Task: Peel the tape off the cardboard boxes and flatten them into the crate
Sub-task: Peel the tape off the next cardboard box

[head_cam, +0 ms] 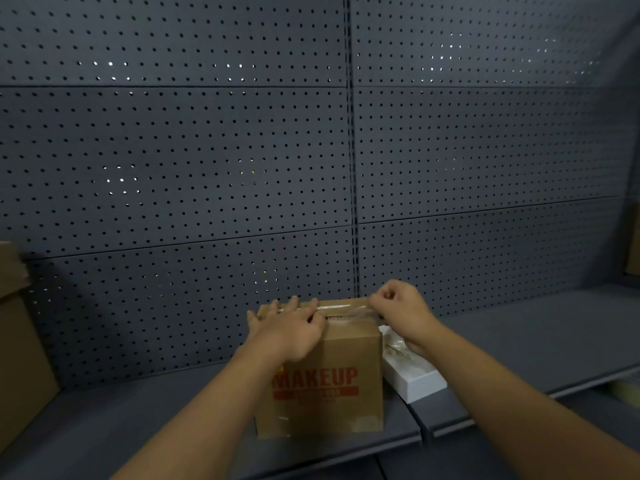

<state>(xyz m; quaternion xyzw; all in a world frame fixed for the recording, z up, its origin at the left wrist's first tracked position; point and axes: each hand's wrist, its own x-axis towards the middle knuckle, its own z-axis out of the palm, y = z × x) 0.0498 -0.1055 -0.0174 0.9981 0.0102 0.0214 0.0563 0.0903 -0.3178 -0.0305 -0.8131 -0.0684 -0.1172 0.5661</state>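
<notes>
A small cardboard box (pixel 320 372) printed "MAKEUP" in red stands upright on a dark shelf (pixel 519 344) in front of a perforated back panel (pixel 207 150). The left hand (pixel 289 332) lies flat on the box top, fingers straight and spread, pressing it down. The right hand (pixel 398 306) is at the box's upper right edge, fingers curled and pinching the lifted end of a clear tape strip (pixel 341 308), which stretches taut from the pinch back along the top seam toward the left hand.

Stage of the task, as judged from this view: the peel is under way on this box. One end of the strip is free; the part near the left hand appears to be stuck down, though glare on the film makes the exact boundary hard to fix. The box keeps its full shape, so flattening is not yet done.

Just beside the box on its right lies a white tray (pixel 412 382) holding what may be crumpled clear film. A larger brown carton (pixel 17 341) stands at the left edge, untouched. No crate is in view.
</notes>
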